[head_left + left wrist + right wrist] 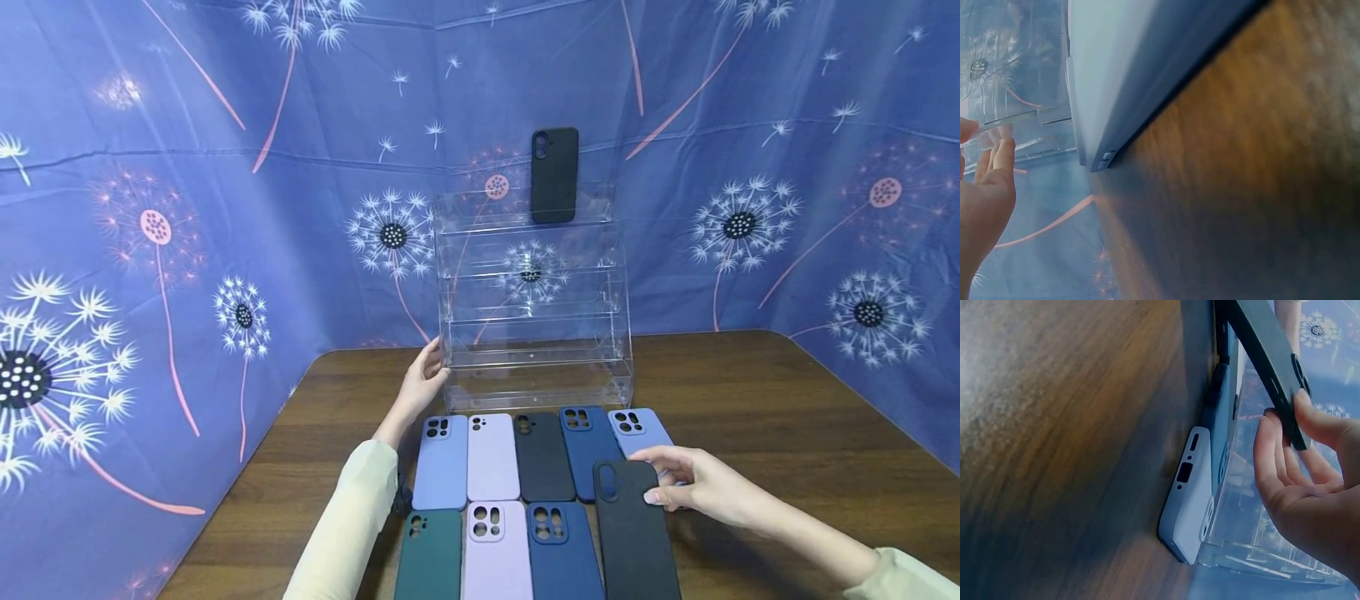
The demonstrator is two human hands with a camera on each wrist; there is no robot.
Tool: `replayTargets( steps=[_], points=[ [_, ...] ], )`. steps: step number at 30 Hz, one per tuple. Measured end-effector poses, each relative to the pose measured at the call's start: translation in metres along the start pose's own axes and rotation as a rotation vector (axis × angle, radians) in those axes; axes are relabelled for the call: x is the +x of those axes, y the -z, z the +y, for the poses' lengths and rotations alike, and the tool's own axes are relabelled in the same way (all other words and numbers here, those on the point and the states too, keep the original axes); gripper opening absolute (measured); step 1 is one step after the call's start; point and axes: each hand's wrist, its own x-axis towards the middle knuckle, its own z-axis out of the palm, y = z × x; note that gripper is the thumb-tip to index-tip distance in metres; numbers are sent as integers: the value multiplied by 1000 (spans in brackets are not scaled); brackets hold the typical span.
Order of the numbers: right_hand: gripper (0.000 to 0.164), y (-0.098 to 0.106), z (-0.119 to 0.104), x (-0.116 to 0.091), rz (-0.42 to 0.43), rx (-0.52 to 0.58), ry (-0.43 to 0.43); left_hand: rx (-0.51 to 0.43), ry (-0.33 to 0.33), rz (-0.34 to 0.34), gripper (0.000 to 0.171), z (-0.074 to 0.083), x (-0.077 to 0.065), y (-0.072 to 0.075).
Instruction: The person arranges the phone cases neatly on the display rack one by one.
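Note:
My right hand (697, 483) pinches a black phone case (636, 533) near its upper right edge, thumb on the back. In the right wrist view that case (1269, 359) is tilted, its lower end raised off the wooden table. My left hand (418, 385) grips the left side edge of a clear tiered display stand (532, 363), low down. The left wrist view has the fingers (1004, 153) at the clear panel. Another black phone case (555, 177) stands upright on the top tier, right of centre.
Phone cases lie in two rows before the stand: light blue (441, 467), lilac (493, 462), black (543, 462), dark blue (591, 450) and light blue (651, 427) behind; green (429, 558), lilac (498, 567) and dark blue (566, 567) nearer. A blue dandelion-print cloth (300, 208) hangs around the table (750, 400).

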Motion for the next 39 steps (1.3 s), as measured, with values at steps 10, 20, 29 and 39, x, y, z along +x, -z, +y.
replayTargets(
  steps=[10,20,29,39],
  points=[
    [45,5,-6,3,2,151,-81,4,2,4,63,-4,1,0],
    [40,11,-16,7,-1,201,-26,18,-4,54,63,-39,18,-1],
    [38,19,-18,10,-3,165,57,29,-4,47,63,-36,17,-2],
    [40,28,-23,21,95,30,59,10,-17,54,62,-36,15,-1]
  ],
)
